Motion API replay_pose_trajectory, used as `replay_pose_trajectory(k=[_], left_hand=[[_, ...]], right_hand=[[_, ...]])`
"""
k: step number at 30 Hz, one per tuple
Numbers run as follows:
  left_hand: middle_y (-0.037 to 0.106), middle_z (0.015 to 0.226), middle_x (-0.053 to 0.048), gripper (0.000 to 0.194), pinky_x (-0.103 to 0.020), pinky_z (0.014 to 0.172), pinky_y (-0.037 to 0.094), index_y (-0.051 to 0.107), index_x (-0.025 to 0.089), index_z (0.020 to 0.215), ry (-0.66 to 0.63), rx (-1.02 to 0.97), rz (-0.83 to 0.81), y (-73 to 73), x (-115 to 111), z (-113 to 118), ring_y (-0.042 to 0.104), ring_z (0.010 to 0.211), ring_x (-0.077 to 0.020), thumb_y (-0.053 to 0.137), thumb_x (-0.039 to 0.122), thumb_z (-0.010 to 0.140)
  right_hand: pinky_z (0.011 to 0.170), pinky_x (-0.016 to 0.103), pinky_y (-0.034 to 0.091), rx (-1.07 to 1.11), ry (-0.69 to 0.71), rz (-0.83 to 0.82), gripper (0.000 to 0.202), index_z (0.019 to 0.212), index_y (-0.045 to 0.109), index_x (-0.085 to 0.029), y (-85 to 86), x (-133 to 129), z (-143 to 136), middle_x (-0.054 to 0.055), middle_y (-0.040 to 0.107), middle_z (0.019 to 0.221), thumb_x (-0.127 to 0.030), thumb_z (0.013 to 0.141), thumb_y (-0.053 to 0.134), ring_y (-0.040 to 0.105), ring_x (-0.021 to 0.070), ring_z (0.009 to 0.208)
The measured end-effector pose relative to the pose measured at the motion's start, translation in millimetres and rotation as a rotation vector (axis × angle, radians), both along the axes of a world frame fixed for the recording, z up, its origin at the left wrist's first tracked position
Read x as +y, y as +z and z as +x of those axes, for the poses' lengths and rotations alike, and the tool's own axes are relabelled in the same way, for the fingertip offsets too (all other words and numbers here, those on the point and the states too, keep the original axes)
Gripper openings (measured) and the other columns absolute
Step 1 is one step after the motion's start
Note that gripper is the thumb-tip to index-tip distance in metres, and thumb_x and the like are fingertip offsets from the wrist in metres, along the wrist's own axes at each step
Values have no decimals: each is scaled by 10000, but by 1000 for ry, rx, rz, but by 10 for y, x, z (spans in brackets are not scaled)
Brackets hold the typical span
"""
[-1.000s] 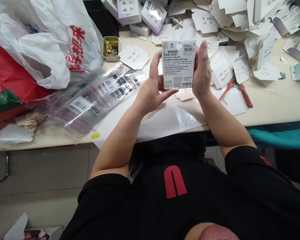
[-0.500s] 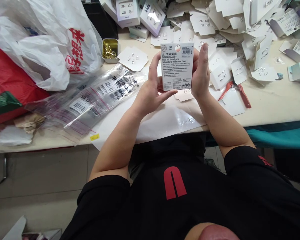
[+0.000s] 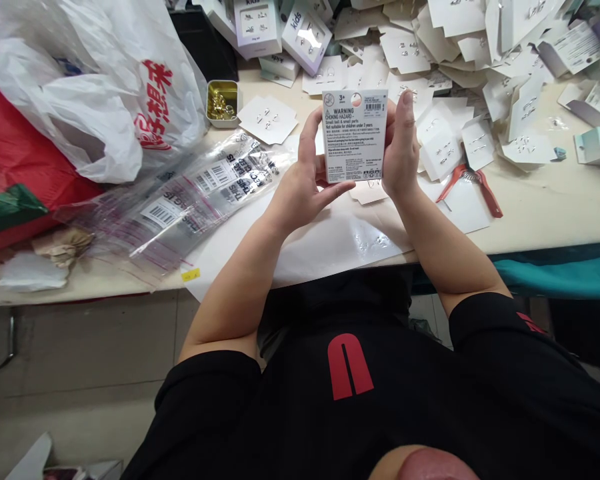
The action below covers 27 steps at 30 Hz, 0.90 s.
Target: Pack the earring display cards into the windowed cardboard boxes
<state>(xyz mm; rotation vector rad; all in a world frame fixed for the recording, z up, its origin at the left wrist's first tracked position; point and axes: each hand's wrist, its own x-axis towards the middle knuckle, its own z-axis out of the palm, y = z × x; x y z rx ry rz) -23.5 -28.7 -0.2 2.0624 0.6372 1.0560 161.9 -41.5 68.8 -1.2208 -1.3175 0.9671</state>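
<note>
A white box (image 3: 355, 137) with printed warning text and a barcode faces me, raised over the table's front part. My left hand (image 3: 303, 180) holds its left side, thumb stretched out below the lower edge. On the right side my right hand (image 3: 401, 150) grips it, thumb pointing up and the other fingers hidden behind the box. Below the box a small card (image 3: 369, 193) lies partly covered. White sheeting (image 3: 320, 247) is spread beneath my forearms.
Red-handled pliers (image 3: 490, 193) lie right of my hands, before many carded earrings (image 3: 443, 150). A metal tin (image 3: 223, 103) of gold pieces stands left, near clear plastic bags (image 3: 180, 207) and a white carrier bag (image 3: 100, 87). Kids boxes (image 3: 306, 35) are at the back.
The box sits very slightly lower in the view. The objects on the left appear shifted a little to the right. Both hands keep their hold.
</note>
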Motion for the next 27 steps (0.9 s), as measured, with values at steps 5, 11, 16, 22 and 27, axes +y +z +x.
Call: replay_pose_trajectory(k=[5, 11, 16, 22, 27], left_hand=[[761, 1333, -144, 1123, -457, 920, 705, -99, 339, 1747, 13, 3, -12, 8, -3, 8, 824, 1102, -310, 691, 669, 1020], [747, 1361, -146, 1123, -449, 908, 703, -84, 341, 1749, -8, -27, 1, -2, 10, 7, 820, 1097, -303, 694, 683, 1015], [748, 1354, -146, 1159, -465, 939, 696, -113, 338, 1754, 5, 1, -31, 6, -1, 12, 814, 1104, -305, 709, 661, 1004], [692, 1466, -162, 1133, -486, 958, 682, -135, 366, 1755, 90, 36, -19, -2, 14, -5, 794, 1141, -324, 685, 627, 1018], [703, 1436, -139, 1018, -457, 937, 650, -12, 385, 1771, 363, 109, 102, -44, -7, 15, 759, 1007, -293, 636, 646, 1030]], right_hand=[[704, 401, 633, -1, -28, -6, 1102, 1145, 747, -374, 33, -26, -15, 106, 760, 1073, -1026, 841, -88, 739, 309, 1084], [754, 397, 651, -135, -48, 22, 1142, 1145, 756, -366, 2, -4, 14, 91, 765, 1099, -963, 868, -178, 759, 290, 1094], [731, 385, 650, -156, -62, 0, 1226, 1211, 757, -371, 31, -20, 7, 101, 774, 1130, -968, 807, -235, 756, 296, 1087], [761, 398, 655, -65, 50, 16, 1043, 1463, 663, -411, -46, 43, 106, 90, 758, 1126, -1023, 893, 40, 754, 324, 1075], [1115, 314, 579, -8, 243, 36, 1190, 1750, 246, -362, -165, 66, 49, 67, 571, 1623, -934, 814, 707, 597, 300, 1462]])
